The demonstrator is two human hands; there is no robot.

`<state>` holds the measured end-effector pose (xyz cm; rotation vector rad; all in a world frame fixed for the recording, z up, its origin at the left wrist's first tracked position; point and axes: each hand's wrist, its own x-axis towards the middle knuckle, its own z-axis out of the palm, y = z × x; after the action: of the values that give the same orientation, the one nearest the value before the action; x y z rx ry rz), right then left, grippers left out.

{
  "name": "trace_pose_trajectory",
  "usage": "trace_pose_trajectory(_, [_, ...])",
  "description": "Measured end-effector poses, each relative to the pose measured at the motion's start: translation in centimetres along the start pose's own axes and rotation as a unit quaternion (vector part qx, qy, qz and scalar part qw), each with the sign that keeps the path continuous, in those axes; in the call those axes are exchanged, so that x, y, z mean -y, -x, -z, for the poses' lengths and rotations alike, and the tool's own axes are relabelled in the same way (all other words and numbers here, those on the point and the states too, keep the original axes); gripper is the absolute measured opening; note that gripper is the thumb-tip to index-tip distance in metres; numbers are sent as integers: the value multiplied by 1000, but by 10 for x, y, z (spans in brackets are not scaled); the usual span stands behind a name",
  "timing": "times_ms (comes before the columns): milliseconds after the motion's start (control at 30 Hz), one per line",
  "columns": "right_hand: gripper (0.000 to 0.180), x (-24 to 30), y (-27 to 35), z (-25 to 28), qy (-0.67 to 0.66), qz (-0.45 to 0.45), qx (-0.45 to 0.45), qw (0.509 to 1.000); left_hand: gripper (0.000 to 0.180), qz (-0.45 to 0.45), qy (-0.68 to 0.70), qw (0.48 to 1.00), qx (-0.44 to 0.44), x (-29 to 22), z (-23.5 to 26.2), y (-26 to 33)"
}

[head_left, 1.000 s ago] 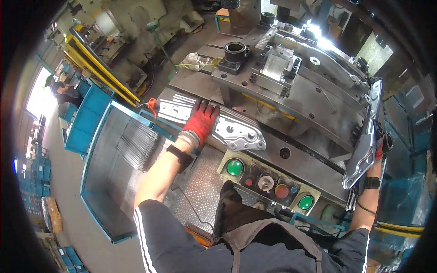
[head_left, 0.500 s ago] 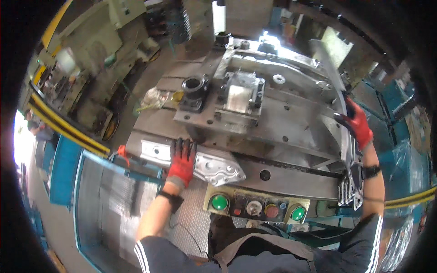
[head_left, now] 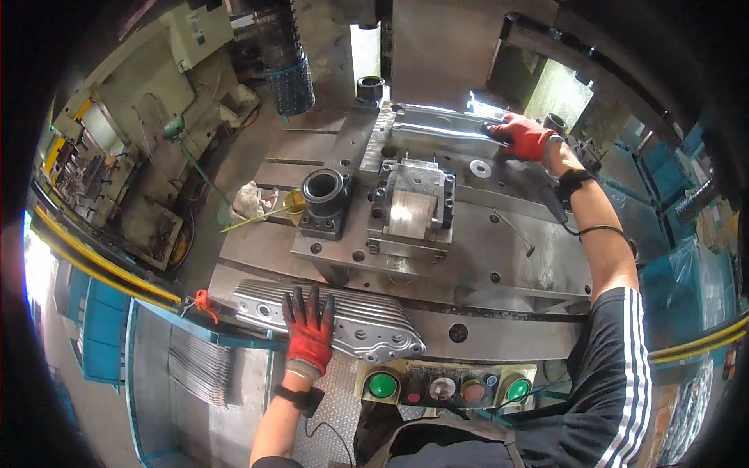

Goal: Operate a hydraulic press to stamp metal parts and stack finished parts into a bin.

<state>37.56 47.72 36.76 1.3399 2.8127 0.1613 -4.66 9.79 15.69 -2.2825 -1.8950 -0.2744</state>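
No boxes, packs, signs or screens show up clearly here. The only thing close is a small pale label on the cream machine box at the top left. It is too blurry to read.

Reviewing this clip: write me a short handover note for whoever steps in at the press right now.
Left hand, red-gloved, lies flat on the stack of ribbed silver metal plates at the near edge of the grey steel press bed.
Right hand, red-gloved, reaches far back and grips the long silver metal panel lying on the die.
Done: panel is on the die.
Left: release the panel; stack untouched. Green buttons on the control box are not pressed.
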Motion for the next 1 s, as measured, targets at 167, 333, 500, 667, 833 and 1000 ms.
trace_pose_trajectory(167, [48,-45,-11,-44,-60,62,-47,995,62,1,0,1000,-9,-4,-7,-3])
trace_pose_trajectory(333, [51,-6,12,-33,40,-48,-62,996,76,157,-28,987,-31,-22,-5,9])
trace_pose_trajectory(500, [54,110,87,-1,-101,24,-346,933,124,427,241,859,-145,-42,-44,53])
trace_pose_trajectory(667, [59,294,159,-6,-288,269,-150,907,54,389,802,432,-140,-44,-79,58])
trace_pose_trajectory(833, [72,355,97,-121,-282,157,11,946,36,437,838,256,-203,-53,-51,14])
trace_pose_trajectory(1000, [73,363,44,-208,-376,120,146,907,41,463,790,352,-197,-40,-93,19])
